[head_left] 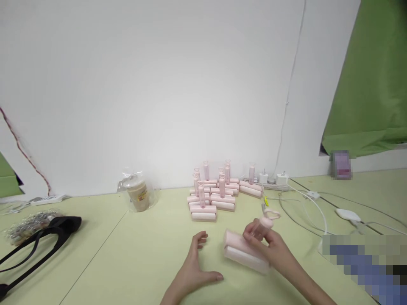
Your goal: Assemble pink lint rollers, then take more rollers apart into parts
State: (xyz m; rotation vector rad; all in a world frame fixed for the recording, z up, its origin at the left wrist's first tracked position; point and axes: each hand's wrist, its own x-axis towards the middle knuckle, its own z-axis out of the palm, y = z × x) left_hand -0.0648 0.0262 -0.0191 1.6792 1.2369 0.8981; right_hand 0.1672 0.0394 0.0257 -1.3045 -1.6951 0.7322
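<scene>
Pinched in my right hand [267, 241] is a pink lint roller [244, 250], held by its handle with the white roll tilted down toward the right. A pink loop tops the handle. My left hand [199, 267] is just left of the roller, apart from it, with thumb and fingers spread and nothing between them. Beyond both hands, several more pink lint rollers [203, 214] stand upright in a cluster on the pale green table [121, 262], their handles pointing up.
A lidded drink cup [138, 197] in a clear bag stands by the wall. Black straps [51, 233] and a shiny clear-wrapped bundle [32, 224] lie at the left. White chargers [281, 180] and loose cables [321, 212] spread over the right side.
</scene>
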